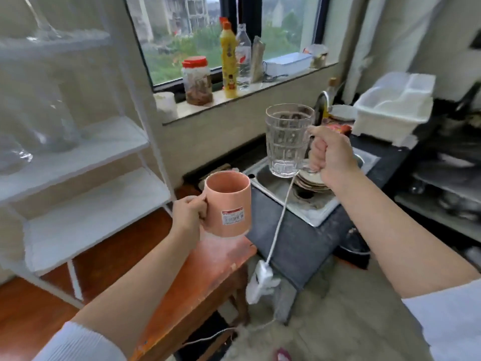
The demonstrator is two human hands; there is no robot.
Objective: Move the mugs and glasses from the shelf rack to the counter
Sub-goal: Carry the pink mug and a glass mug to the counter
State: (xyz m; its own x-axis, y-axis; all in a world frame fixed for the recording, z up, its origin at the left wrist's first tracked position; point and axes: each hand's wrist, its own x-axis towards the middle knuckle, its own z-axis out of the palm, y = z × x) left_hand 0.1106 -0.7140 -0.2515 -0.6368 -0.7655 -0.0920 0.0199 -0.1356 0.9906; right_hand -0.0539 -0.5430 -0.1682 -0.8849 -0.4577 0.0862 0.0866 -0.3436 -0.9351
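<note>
Left hand (188,215) gripping pink mug (227,203) by handle, right hand (330,158) clutching fragile, likely heavier glass mug (288,140) likewise.

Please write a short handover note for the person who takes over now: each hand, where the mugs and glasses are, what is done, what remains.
Left hand: closed on the handle of the pink mug, held upright in the air.
Right hand: closed on the handle of the glass mug, upright above the sink.
Done: both are off the shelf rack.
Left: set both on the counter. Blurred glassware seems to remain on the rack.
</note>
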